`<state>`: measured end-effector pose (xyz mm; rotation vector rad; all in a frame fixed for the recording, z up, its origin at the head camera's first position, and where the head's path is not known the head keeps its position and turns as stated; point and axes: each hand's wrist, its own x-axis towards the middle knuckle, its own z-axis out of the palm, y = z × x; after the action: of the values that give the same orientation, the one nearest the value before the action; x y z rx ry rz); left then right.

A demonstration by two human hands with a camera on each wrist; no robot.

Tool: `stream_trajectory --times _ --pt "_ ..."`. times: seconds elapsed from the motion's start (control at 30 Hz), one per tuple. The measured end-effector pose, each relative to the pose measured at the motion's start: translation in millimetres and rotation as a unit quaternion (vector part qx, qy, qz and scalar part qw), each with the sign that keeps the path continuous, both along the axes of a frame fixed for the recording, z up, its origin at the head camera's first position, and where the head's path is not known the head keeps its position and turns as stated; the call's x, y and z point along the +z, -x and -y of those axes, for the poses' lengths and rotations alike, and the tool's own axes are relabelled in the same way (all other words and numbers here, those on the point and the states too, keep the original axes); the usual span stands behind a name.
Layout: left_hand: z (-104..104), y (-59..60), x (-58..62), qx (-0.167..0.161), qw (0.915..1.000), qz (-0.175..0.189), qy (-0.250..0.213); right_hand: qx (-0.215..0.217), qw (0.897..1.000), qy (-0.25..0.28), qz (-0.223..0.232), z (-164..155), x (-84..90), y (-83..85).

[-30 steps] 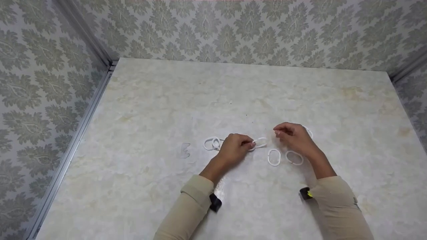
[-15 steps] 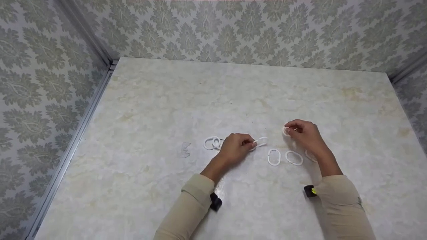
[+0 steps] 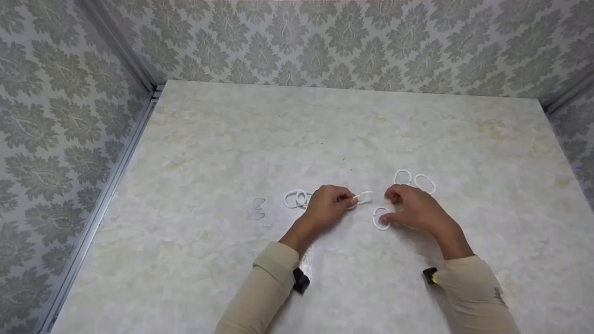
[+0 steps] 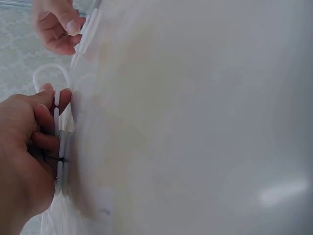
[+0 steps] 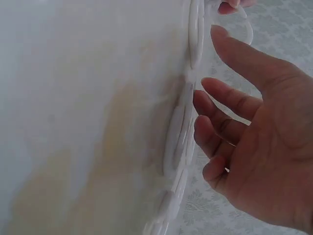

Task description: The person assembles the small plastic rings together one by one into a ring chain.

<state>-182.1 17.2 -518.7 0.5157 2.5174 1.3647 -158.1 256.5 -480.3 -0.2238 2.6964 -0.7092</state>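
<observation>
My left hand [image 3: 325, 204] pinches a white oval chain link [image 3: 364, 192] between thumb and fingers. In the left wrist view, the pinched link [image 4: 56, 120] has a gap in its side and a looped link [image 4: 51, 66] rises beyond the fingertips. More joined links [image 3: 290, 192] lie on the table to the left, partly hidden behind the hand. My right hand [image 3: 417, 208] hovers low with thumb and fingers apart, nothing between them. Its thumb tip overlaps a loose oval link [image 3: 374, 219] in the head view. In the right wrist view, the fingers [image 5: 230, 98] are loosely bent beside loose links [image 5: 176, 142].
Two loose oval links [image 3: 403, 170] lie beyond the right hand. A small clear piece with a jagged edge [image 3: 259, 208] rests left of the chain. The marbled table [image 3: 278, 130] meets patterned walls [image 3: 287, 46] at the back and sides.
My right hand has let go of a link, now lying near the back of the loose group, and come nearer and left. It now covers another loose link. The left hand has stayed put.
</observation>
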Motion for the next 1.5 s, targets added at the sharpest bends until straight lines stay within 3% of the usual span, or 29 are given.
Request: stream_trajectory --times 0.23,0.53,0.83,1.03,1.3,1.5 --pt "1.2 0.5 0.3 0.005 1.0 -0.004 0.004 0.023 0.999 -0.029 -0.02 11.5 -2.9 -10.6" --pt "1.9 2.5 -1.3 0.005 1.0 -0.003 0.006 0.039 0.997 -0.015 -0.06 16.5 -9.3 -10.3" --pt "1.3 2.1 -0.7 -0.005 0.9994 -0.027 0.021 0.044 0.998 -0.009 -0.038 16.8 -8.3 -10.1" --pt "-0.6 1.3 -0.2 -0.001 0.9996 -0.02 0.019 0.038 0.998 -0.003 -0.041 13.7 -8.0 -9.6" --pt "-1.8 1.3 -0.9 0.002 0.9996 -0.016 0.021 0.024 0.999 0.025 -0.042 6.3 -11.0 -6.1" --pt "-1.5 1.1 0.7 0.0 0.9997 -0.004 0.023 0.001 0.996 0.079 -0.04 -0.6 -15.1 -1.9"
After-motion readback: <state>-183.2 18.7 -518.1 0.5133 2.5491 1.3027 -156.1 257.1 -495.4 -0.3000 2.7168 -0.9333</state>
